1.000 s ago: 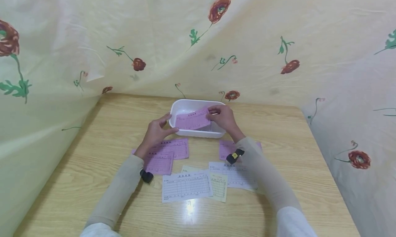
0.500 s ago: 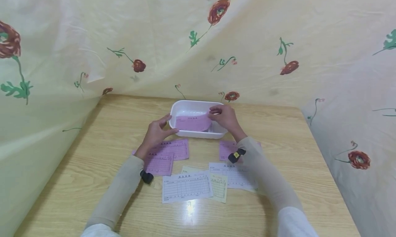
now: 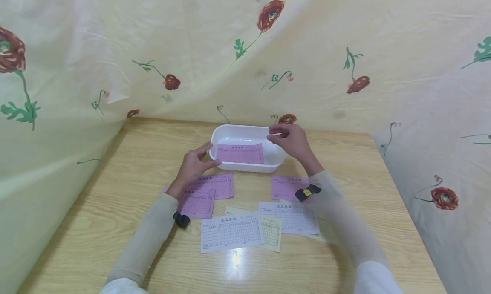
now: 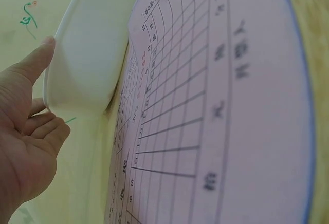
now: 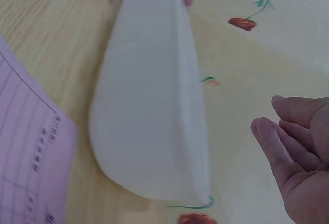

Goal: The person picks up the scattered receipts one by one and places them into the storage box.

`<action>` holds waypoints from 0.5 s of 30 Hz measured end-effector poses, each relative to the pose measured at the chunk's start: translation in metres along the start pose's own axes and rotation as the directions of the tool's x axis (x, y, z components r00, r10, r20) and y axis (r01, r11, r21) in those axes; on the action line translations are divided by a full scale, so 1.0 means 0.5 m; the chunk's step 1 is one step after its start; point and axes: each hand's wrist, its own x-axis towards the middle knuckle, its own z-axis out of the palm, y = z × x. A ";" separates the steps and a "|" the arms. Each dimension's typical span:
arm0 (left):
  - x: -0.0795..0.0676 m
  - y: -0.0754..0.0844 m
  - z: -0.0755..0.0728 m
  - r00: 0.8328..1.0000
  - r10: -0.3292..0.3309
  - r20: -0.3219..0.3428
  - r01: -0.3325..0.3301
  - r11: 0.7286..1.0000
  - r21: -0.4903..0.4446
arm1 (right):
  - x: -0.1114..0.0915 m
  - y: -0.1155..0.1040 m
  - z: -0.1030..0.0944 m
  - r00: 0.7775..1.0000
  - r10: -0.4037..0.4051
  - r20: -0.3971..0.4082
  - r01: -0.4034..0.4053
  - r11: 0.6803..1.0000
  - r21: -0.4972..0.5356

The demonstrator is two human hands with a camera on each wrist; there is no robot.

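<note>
My left hand [image 3: 194, 162] holds the left end of a white plastic tray [image 3: 256, 168], thumb at its front rim and fingers at its left side. The left wrist view shows the same hand [image 4: 31, 116] against the tray's rim [image 4: 55, 34]. A pink printed slip [image 3: 240, 154] lies inside the tray, at the front left. Over the tray's right end hovers my right hand [image 3: 293, 141], with nothing between its loosely bent fingers. In the right wrist view this hand [image 5: 298, 147] is apart from the tray's outer wall [image 5: 144, 95].
Pink slips [image 3: 197, 200] overlap below my left wrist, and another pink slip [image 3: 287, 187] lies under my right wrist. In front are white slips [image 3: 232, 232] over pale yellow ones [image 3: 273, 234] on the wooden table [image 3: 115, 200]. A flowered cloth [image 3: 215, 51] hangs behind.
My right hand has let go of the pink slip, which now lies flat in the tray, and has moved right and slightly up. The left hand stays at the tray.
</note>
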 end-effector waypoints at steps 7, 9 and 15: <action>0.001 -0.001 0.001 1.000 0.016 -0.002 -0.016 1.000 0.002 | -0.041 -0.015 -0.055 1.000 0.003 -0.017 -0.003 1.000 -0.008; 0.000 0.000 0.001 1.000 0.021 -0.004 -0.021 1.000 0.003 | -0.055 -0.013 -0.069 0.999 -0.006 -0.031 0.005 1.000 -0.002; -0.001 0.002 0.001 1.000 0.019 -0.003 -0.019 1.000 0.004 | -0.099 0.007 -0.105 0.998 -0.012 -0.057 0.010 0.999 -0.033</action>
